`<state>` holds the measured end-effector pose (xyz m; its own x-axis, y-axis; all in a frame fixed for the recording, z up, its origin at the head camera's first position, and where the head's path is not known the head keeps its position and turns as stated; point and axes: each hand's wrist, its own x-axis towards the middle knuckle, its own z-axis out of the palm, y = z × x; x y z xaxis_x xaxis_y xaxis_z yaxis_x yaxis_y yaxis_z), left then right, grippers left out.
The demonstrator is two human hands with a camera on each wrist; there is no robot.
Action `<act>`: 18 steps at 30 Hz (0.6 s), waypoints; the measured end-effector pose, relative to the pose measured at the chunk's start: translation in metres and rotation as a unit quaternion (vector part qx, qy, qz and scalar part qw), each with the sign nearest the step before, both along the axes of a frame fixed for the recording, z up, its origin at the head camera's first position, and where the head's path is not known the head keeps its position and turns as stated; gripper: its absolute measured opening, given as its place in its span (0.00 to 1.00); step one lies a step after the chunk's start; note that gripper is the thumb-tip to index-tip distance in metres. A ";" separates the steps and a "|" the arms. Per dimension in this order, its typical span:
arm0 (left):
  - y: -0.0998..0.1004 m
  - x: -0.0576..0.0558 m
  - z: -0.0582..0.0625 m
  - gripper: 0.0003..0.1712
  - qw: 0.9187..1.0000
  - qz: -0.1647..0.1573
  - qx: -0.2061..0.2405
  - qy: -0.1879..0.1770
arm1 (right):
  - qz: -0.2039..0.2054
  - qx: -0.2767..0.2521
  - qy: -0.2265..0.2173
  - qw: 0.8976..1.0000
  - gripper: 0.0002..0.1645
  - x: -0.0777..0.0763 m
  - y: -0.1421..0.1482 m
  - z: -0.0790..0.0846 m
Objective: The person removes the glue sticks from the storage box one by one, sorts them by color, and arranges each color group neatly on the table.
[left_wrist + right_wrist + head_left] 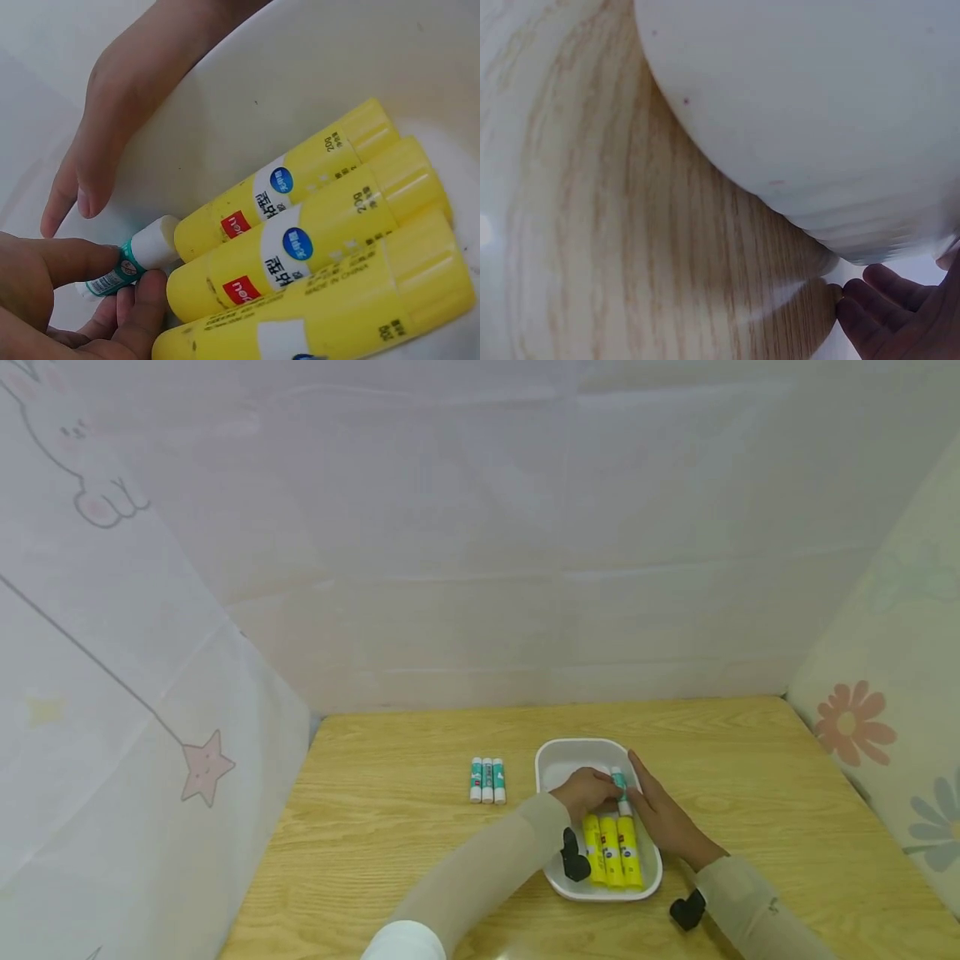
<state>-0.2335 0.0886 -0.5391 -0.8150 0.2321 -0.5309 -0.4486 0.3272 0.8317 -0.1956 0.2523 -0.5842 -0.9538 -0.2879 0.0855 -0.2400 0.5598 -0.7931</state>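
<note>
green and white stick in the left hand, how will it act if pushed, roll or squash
The green and white stick looks round, so it would likely roll if pushed sideways, though the white tray should contain it. Pinched by the left hand, it shows no dent, so it is probably stiff.

Wood-grain table (360,852): white tray (557,763), three teal-white glue sticks (487,782) nearby.

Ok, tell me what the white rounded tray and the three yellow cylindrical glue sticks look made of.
White rounded tray: probably smooth, lightly glossy plastic, given its seamless curved walls. Yellow cylindrical glue sticks: likely satin plastic, from their soft highlights.
</note>
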 end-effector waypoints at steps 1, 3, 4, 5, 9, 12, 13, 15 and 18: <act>-0.001 -0.001 0.000 0.08 1.000 -0.003 0.005 0.001 | 0.000 0.000 -0.001 1.000 0.38 0.000 0.000 0.000; -0.003 -0.003 -0.001 0.08 1.000 -0.010 0.017 0.005 | -0.001 0.001 -0.003 1.000 0.37 0.000 0.000 0.000; -0.004 -0.004 -0.001 0.09 1.000 -0.011 0.027 0.005 | 0.000 0.003 -0.005 1.000 0.37 0.000 0.000 0.001; -0.006 -0.005 0.000 0.09 0.999 -0.011 0.031 0.006 | -0.001 0.004 -0.007 1.000 0.37 0.000 0.000 0.001; -0.012 -0.010 0.004 0.10 0.999 -0.021 0.032 0.022 | -0.001 0.009 -0.012 1.000 0.37 -0.001 -0.001 0.004; -0.017 -0.015 0.008 0.13 0.998 -0.027 0.036 0.037 | 0.000 0.012 -0.011 1.000 0.37 0.000 -0.002 0.005; -0.020 -0.017 0.010 0.15 0.998 -0.030 0.042 0.041 | -0.001 0.014 -0.012 1.000 0.37 0.000 -0.002 0.005; -0.026 -0.020 0.014 0.19 0.996 -0.028 0.074 0.037 | -0.001 0.016 -0.013 1.000 0.37 0.001 -0.002 0.004; -0.035 -0.024 0.020 0.24 0.992 -0.032 0.116 0.030 | -0.004 0.018 -0.018 1.000 0.38 0.002 -0.002 0.003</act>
